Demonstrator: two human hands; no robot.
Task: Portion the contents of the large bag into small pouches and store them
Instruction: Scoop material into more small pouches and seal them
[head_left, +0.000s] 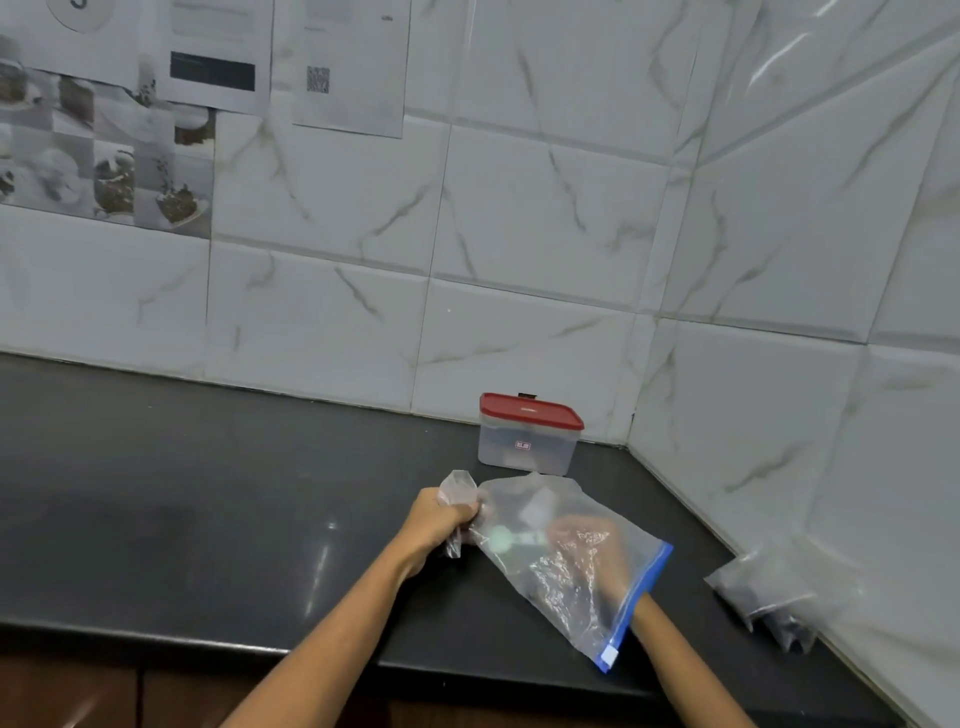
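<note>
both hands are busy: my left hand (441, 525) grips a small clear crumpled pouch (457, 491), and my right hand (587, 551) is inside the large clear zip bag with the blue seal strip (566, 566), seen only through the film, so i cannot tell its grip. something pale green shows blurred inside. i judge the bag light, limp and slippery; hold it by the stiffer seal. it hangs over the black counter (208, 493) near the front edge, with open room to the left. filled dark pouches (763, 592) lie right by the wall, and a red-lidded clear tub (530, 434) stands beyond.
</note>
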